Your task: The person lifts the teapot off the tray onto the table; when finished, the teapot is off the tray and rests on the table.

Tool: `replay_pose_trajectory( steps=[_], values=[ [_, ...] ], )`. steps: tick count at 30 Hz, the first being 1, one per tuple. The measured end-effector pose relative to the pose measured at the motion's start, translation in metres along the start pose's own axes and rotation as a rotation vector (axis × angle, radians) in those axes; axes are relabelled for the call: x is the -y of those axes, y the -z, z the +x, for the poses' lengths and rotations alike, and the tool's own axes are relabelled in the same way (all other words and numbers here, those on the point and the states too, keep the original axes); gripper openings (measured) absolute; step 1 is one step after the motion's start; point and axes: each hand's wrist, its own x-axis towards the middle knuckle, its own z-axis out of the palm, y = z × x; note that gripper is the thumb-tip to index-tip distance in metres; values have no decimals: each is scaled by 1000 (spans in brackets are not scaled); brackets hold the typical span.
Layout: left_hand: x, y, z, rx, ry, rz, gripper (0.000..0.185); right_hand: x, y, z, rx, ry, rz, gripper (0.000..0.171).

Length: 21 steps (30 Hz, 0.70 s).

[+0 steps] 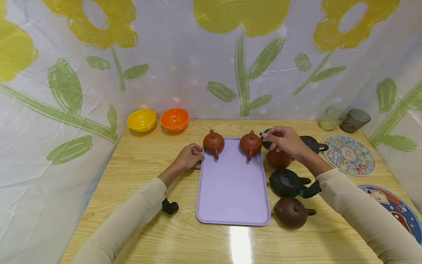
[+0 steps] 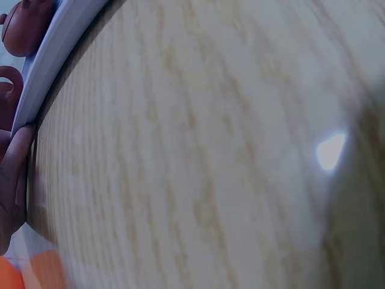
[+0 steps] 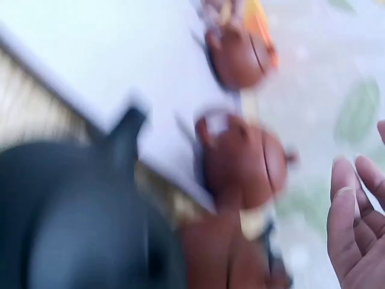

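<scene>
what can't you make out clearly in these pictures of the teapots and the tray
- Head view: the right hand covers most of a black teapot and part of a red teapot.
- Right wrist view: motion blur smears every teapot.
- Left wrist view: the frame edge cuts off the tray.

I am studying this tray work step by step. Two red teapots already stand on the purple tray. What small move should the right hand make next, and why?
Probably the right hand should lower and close on the reddish teapot just under it. The hand hovers with relaxed fingers and holds nothing, that pot stands nearest beside the tray, and the left hand rests at the tray's left edge.
</scene>
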Motion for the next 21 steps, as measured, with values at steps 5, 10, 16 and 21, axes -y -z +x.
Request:
replay_pose_trajectory(
  steps=[5,10,16,21],
  values=[
    [-1,0,-2,1,7,-5,32,24,-46,18,70,-44,57,34],
    [-2,0,-3,-8,9,-8,32,38,-81,34,117,-87,56,25],
    [-2,1,-3,-8,11,-9,32,40,-112,50,171,-110,10,29],
    [-4,1,-5,-7,-3,-12,32,35,-128,59,195,-148,-2,31]
  ],
)
